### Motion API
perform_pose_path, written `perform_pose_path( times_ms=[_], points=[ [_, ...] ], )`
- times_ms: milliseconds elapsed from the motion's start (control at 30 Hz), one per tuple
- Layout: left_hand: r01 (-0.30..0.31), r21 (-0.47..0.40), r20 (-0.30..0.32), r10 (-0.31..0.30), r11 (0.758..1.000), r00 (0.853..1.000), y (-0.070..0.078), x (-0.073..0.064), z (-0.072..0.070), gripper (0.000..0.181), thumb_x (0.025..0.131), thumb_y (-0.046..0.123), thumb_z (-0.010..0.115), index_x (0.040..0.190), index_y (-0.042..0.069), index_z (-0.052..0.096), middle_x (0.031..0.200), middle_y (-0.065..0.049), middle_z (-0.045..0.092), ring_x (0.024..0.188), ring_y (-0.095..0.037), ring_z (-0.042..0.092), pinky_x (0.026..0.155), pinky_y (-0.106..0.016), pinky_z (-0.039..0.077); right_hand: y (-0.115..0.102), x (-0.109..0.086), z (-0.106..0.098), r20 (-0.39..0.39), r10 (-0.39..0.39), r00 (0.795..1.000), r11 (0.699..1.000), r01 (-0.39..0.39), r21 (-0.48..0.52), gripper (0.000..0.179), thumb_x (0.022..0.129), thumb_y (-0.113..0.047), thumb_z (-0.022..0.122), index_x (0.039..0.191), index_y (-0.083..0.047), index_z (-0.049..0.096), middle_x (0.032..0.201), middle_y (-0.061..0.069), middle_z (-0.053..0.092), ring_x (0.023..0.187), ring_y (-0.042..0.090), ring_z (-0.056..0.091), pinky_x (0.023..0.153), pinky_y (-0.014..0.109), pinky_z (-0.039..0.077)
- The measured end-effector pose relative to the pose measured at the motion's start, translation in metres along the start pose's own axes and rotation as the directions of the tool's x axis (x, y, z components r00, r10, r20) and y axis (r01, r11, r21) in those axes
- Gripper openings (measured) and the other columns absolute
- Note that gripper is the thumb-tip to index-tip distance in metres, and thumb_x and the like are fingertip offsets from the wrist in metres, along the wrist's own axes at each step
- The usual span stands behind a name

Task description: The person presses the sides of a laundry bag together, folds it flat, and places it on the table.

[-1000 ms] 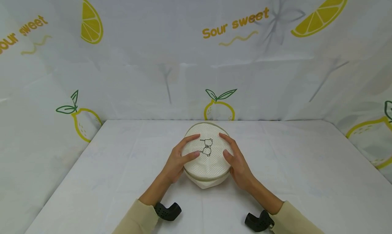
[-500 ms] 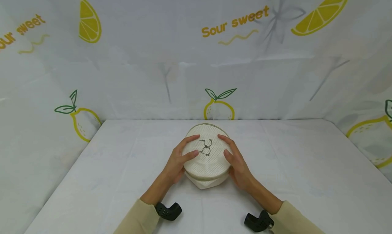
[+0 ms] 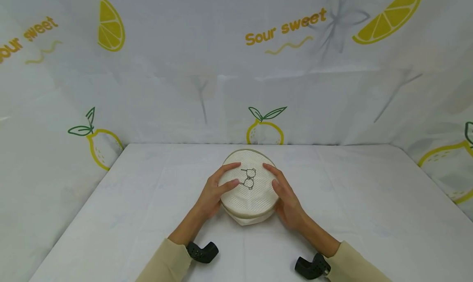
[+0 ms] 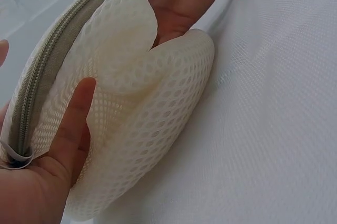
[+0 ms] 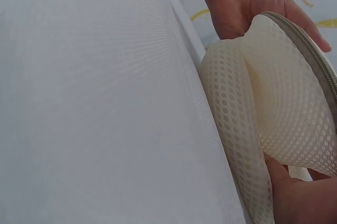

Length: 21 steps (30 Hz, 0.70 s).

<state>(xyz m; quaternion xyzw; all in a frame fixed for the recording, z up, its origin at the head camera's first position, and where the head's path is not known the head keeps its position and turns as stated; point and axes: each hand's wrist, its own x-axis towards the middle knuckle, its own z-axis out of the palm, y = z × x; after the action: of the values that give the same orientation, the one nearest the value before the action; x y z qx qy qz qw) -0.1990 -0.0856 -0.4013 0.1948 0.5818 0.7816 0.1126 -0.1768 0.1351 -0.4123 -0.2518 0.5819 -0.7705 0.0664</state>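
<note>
A round cream mesh laundry bag [image 3: 249, 200] stands on the white table, its flat top tilted toward me and bearing a dark line drawing. My left hand [image 3: 213, 191] grips its left side, thumb and a finger on the top. On the opposite side, my right hand [image 3: 290, 200] holds it in the same way. In the left wrist view a grey-green zipper [image 4: 39, 71] with a small pull [image 4: 16, 158] runs round the rim. Below the zipper, the mesh wall [image 5: 231, 98] is folded inward in the right wrist view. The bag's underside is hidden.
A white cloth covers the table [image 3: 155, 183]. Behind it hangs a white curtain [image 3: 166, 68] printed with lemons and lettering. Black curved devices [image 3: 202, 252] sit at both wrists, by the beige sleeves [image 3: 166, 259].
Both hands keep their hold on the mesh laundry bag and stay nearly in place. Thumbs and the bag's near lower edge have shifted very slightly.
</note>
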Motion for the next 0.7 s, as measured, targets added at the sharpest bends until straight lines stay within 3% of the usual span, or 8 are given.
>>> perform_pose_path(
  times_ms=[400,700],
  points=[
    [-0.043,0.022,-0.02,0.044,0.999,0.999,-0.0033,0.0006,-0.0015,0.051,0.092,0.012,0.063,0.14,0.007,0.047,0.148,-0.005,0.033,0.133,-0.025,0.035,0.093,-0.034,0.046,0.0009,0.0005,-0.0011,0.007,0.018,1.0,0.999,-0.018,0.028,0.051,0.104,-0.021,0.028,0.152,-0.012,0.015,0.154,0.009,0.01,0.128,0.024,0.037,0.096,0.031,0.042],
    [-0.098,-0.036,-0.01,0.097,0.995,0.995,-0.0095,0.0017,-0.002,0.054,0.092,0.015,0.062,0.141,0.004,0.043,0.147,-0.013,0.032,0.122,-0.029,0.048,0.087,-0.035,0.051,0.0004,0.0002,-0.0004,0.005,0.03,1.0,0.999,-0.03,0.042,0.051,0.104,-0.021,0.027,0.153,-0.013,0.014,0.153,0.009,0.012,0.124,0.023,0.041,0.094,0.032,0.043]
  ],
)
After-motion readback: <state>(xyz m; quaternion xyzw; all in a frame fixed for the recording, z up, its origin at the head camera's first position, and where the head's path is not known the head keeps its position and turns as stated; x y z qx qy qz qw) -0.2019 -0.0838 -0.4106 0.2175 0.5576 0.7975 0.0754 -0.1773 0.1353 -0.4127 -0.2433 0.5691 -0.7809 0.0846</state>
